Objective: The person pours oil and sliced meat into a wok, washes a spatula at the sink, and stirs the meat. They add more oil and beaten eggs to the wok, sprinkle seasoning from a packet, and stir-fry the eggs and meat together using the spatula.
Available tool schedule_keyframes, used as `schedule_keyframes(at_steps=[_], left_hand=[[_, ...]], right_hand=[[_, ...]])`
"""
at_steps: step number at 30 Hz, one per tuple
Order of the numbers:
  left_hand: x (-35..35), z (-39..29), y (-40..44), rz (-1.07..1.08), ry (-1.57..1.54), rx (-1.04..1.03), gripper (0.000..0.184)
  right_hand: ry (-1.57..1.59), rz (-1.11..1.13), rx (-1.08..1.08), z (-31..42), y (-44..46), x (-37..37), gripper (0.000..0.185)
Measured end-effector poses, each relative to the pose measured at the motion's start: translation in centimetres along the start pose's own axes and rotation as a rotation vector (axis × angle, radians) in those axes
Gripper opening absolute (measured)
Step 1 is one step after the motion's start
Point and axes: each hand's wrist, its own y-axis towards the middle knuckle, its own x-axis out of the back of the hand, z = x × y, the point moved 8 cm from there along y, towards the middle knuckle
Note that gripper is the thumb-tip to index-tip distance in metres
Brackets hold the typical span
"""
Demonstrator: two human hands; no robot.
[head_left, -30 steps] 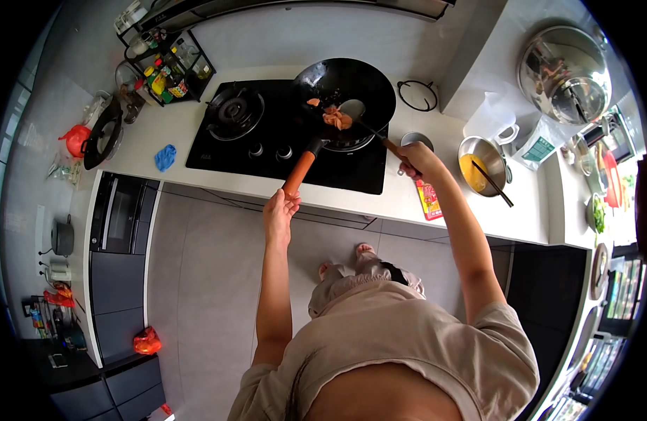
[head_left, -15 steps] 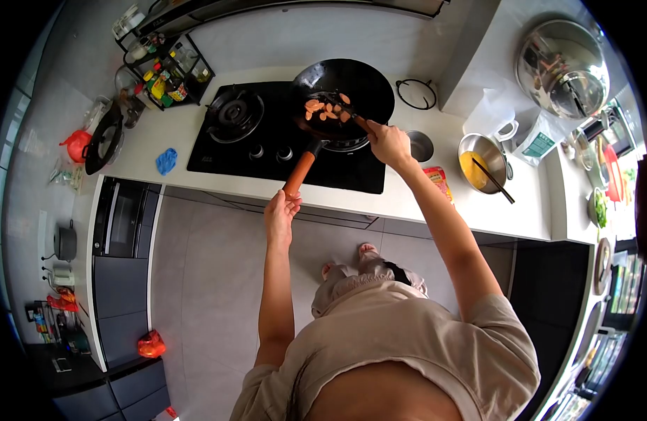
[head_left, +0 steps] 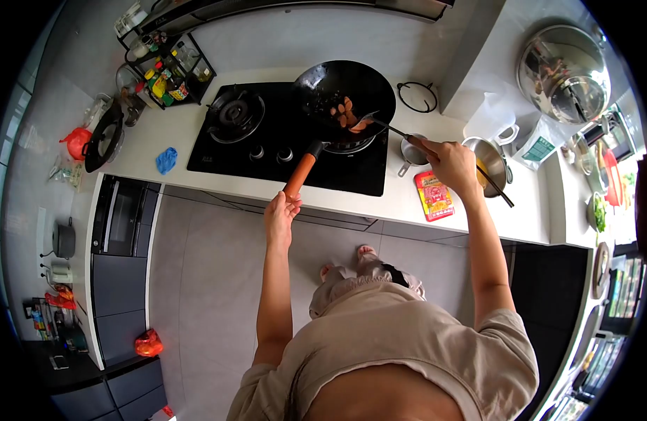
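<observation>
A black wok (head_left: 322, 88) sits on the right burner of the black hob (head_left: 267, 165). My left hand (head_left: 283, 210) is closed around the end of its orange-brown handle (head_left: 300, 175). In my right hand (head_left: 450, 165) is the wooden grip of a spatula (head_left: 394, 129), whose metal head lies in the right part of the wok. Against that head rest reddish-brown slices (head_left: 346, 114), gathered in a small pile. Below the spatula, a small metal cup (head_left: 413, 156) and a red and yellow packet (head_left: 434, 196) lie on the counter.
Right of my right hand stands a metal bowl (head_left: 496, 156) with yellow liquid and chopsticks, partly hidden by that hand. A round black stand (head_left: 417, 97) is behind the cup. Further left are a blue cloth (head_left: 166, 161), a bottle rack (head_left: 170, 74) and a black pan (head_left: 104, 138).
My right hand has moved right and toward me with the spatula, away from the wok's middle. The slices, spread out before, are now bunched on the right. My left hand has stayed on the handle.
</observation>
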Motion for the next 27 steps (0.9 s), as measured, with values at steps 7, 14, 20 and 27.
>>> schedule_keyframes(at_steps=[7,14,20,27], left_hand=[[-0.4,-0.4,-0.5,0.005,0.008,0.001,0.037],[-0.2,-0.4,-0.5,-0.011,0.01,0.007,0.037],[-0.3,-0.5,-0.4,-0.019,0.018,0.019,0.036],[-0.2,-0.4,-0.4,-0.009,0.016,0.013,0.034]], right_hand=[[0.005,0.007,-0.045,0.4,0.0,-2.1,0.034],[-0.016,0.055,-0.048,0.6,-2.0,3.0,0.037],[-0.049,0.201,-0.065,2.4,-1.1,-1.2,0.047],[0.204,-0.008,-0.154,2.4,3.2,-7.9,0.038]])
